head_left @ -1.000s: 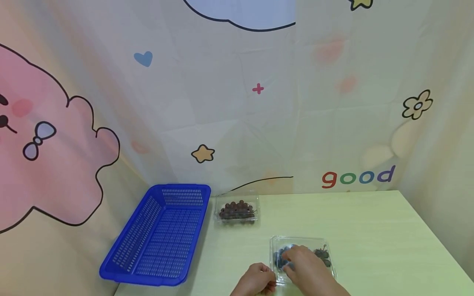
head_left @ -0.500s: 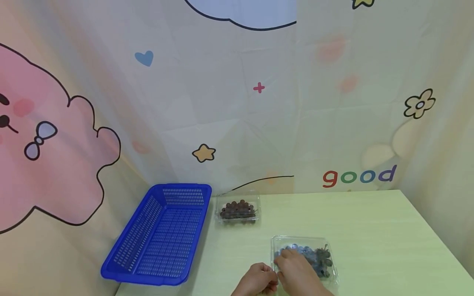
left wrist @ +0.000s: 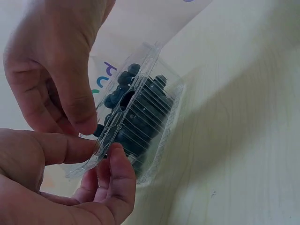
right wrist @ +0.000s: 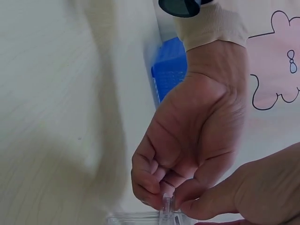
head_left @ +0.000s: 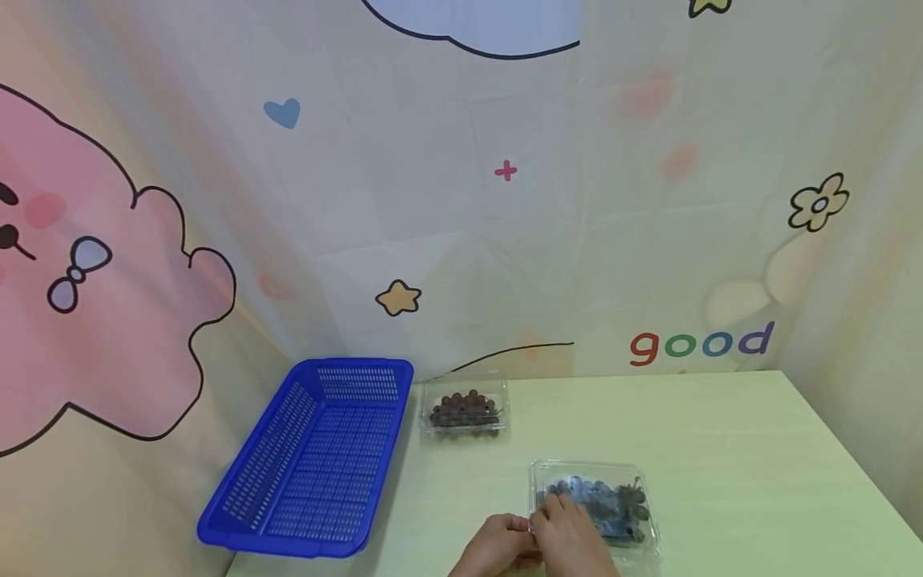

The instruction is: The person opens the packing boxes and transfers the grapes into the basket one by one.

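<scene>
Dark blue-black grapes (head_left: 606, 509) lie in a clear plastic clamshell box (head_left: 584, 465) at the table's near edge. In the left wrist view the ribbed side of the box (left wrist: 157, 110) faces the camera. My left hand (head_left: 497, 547) pinches the box's left rim between thumb and fingers. Right beside it, my right hand (head_left: 571, 538) bends over the same edge, thumb and fingertips at the rim. The right wrist view shows the left hand (right wrist: 192, 126) and right hand (right wrist: 260, 194) meeting at the clear edge; the right index fingertip is partly hidden.
A blue perforated plastic basket (head_left: 392, 457) stands on the left of the pale table (head_left: 721, 449). Another clear box with dark red grapes (head_left: 465, 413) sits at the back, against the printed cloth wall (head_left: 433, 200).
My right hand has moved left, from above the grapes to the box's left rim beside the left hand, uncovering more grapes. The left hand has stayed at the rim.
</scene>
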Demonstrator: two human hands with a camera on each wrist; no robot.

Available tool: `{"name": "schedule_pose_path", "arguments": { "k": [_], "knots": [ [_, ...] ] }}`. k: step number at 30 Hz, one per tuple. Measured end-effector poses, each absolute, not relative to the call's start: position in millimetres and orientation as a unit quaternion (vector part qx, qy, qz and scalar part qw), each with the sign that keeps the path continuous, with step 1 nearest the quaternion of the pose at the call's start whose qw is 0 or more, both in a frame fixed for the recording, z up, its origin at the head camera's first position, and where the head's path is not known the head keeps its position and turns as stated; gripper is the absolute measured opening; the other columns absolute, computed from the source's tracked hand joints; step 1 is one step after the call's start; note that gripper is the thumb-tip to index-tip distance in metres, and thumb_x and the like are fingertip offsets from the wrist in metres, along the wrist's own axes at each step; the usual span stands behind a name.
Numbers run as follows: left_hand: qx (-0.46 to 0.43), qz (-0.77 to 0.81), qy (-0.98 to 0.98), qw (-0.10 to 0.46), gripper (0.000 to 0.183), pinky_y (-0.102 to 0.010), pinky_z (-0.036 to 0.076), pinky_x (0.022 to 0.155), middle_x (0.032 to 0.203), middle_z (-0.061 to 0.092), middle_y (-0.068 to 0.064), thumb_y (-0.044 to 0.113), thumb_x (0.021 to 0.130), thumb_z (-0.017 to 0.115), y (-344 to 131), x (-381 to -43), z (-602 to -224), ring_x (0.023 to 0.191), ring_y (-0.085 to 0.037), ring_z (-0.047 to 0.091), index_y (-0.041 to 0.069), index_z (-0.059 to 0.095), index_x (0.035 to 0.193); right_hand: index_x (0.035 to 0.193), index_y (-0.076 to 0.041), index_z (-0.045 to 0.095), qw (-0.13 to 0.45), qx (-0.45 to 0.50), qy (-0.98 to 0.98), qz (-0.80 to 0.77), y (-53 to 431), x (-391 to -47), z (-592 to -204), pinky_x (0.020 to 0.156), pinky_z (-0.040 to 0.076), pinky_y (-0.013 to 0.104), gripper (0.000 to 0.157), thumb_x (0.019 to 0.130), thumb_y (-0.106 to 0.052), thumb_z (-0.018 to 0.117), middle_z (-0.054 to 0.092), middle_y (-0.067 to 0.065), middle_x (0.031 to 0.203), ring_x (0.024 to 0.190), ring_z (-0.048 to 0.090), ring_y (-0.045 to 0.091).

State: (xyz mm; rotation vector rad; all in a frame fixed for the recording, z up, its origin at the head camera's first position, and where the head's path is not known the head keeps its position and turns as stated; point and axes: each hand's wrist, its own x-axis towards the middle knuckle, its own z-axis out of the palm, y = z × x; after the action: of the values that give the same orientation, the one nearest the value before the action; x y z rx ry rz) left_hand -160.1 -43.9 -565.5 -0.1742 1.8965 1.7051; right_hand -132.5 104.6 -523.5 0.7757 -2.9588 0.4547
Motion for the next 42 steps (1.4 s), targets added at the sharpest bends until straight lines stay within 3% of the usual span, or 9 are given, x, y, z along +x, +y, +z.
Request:
{"name": "schedule_pose_path", "arguments": {
  "k": [7, 12, 19, 27, 42],
  "knots": [
    [-0.063, 0.647, 0.697, 0.302, 0.017, -0.03, 0.059, 0.078, 0.096, 0.072, -0.009, 0.0, 0.098, 0.064, -46, -161, -566, 0.082, -0.015, 0.071, -0.005, 0.066, 0.114, 0.086, -0.005, 0.071, 0.036, 0.25, -0.959, 0.128, 101, -130, -531, 0.064, 0.04, 0.036, 0.013, 0.083, -0.008, 0.083, 0.045, 0.001, 0.087, 0.077, 0.04, 0.018],
    [-0.059, 0.65, 0.695, 0.3, 0.017, -0.03, 0.059, 0.078, 0.097, 0.072, -0.009, 0.002, 0.098, 0.064, -47, -160, -567, 0.082, -0.014, 0.07, -0.005, 0.066, 0.113, 0.084, -0.007, 0.072, 0.051, 0.246, -0.961, 0.114, 98, -128, -533, 0.062, 0.039, 0.035, 0.01, 0.084, -0.008, 0.082, 0.041, -0.001, 0.085, 0.075, 0.036, 0.017],
    [-0.022, 0.668, 0.68, 0.302, 0.016, -0.026, 0.056, 0.073, 0.09, 0.071, -0.006, 0.003, 0.097, 0.062, -52, -157, -571, 0.077, -0.012, 0.065, -0.004, 0.072, 0.108, 0.085, -0.01, 0.074, 0.131, 0.251, -0.957, 0.059, 94, -125, -540, 0.061, 0.04, 0.035, 0.009, 0.081, -0.012, 0.082, 0.042, 0.0, 0.083, 0.074, 0.041, 0.019],
    [0.003, 0.644, 0.711, 0.283, 0.018, -0.026, 0.055, 0.072, 0.093, 0.07, -0.007, 0.003, 0.095, 0.063, -57, -157, -570, 0.081, -0.013, 0.063, -0.006, 0.07, 0.108, 0.087, -0.007, 0.074, 0.109, 0.237, -0.964, 0.052, 89, -122, -537, 0.064, 0.043, 0.037, 0.013, 0.082, -0.017, 0.082, 0.045, 0.002, 0.084, 0.077, 0.045, 0.02],
    [-0.031, 0.639, 0.711, 0.29, 0.02, -0.025, 0.055, 0.071, 0.097, 0.069, -0.007, 0.003, 0.096, 0.063, -58, -161, -573, 0.082, -0.014, 0.063, -0.005, 0.068, 0.113, 0.076, -0.004, 0.071, 0.195, 0.25, -0.948, 0.017, 85, -123, -550, 0.057, 0.043, 0.031, 0.017, 0.077, -0.013, 0.085, 0.044, 0.003, 0.076, 0.067, 0.041, 0.017]
  ]
}}
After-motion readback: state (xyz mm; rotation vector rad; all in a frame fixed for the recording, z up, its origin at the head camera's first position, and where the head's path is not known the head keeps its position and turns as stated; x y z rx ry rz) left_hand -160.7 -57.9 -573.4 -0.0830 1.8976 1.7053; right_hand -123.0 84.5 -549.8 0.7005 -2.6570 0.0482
